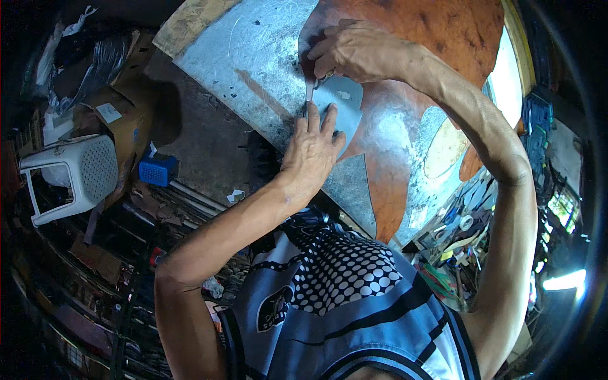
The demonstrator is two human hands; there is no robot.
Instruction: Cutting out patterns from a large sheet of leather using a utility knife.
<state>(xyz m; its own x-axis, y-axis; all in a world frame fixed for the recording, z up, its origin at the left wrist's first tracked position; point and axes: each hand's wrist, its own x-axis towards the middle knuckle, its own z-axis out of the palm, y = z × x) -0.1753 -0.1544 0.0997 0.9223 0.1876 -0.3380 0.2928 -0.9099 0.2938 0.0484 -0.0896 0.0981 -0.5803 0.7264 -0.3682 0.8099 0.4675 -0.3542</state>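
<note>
Surface [247,41]: worn grey metal sheet, its near edge running obliquely past the wearer's chest. Leather [437,38]: one brown piece, covering the surface from the far edge toward the right; a narrow tongue of it reaches down to the near edge. Template [342,98]: grey, flat, lying on the leather close to its left margin, between the surface's far and near edges.

Left hand [310,149]: palm down, fingers spread, tips pressing on the lower part of the template. Right hand [358,54]: curled above the template's upper end, pinching a small dark tool [324,80] between thumb and fingers; tool mostly hidden by the grip, exact kind not discernible. Its lower end is at the template's upper left edge; contact with the leather cannot be confirmed.

Off the surface, beyond its left corner: carton [123,117], white stool [98,171] on its side, blue box [157,171].
</note>
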